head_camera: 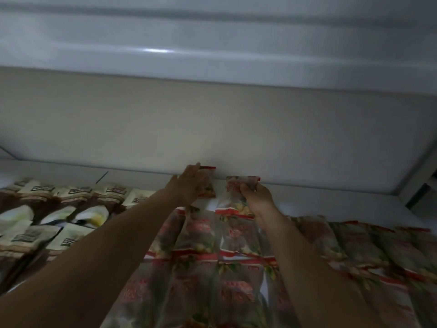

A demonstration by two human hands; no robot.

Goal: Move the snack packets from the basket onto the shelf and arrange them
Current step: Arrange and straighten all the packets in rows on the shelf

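Two rows of brown-and-cream foil snack packets (35,223) lie at the left of the white shelf (331,204). We note the left hand (191,183), fingers straight and flat, pressing on a clear red-edged plastic snack packet (210,185) at the far side, close to the beige back panel (212,126). Just right of it, the right hand (257,197) curls its fingers round a second red-edged packet (233,195), gripping its upper part; we cannot tell whether it rests on the shelf. Overlapping rows of like red-edged packets (212,268) cover the near centre and right.
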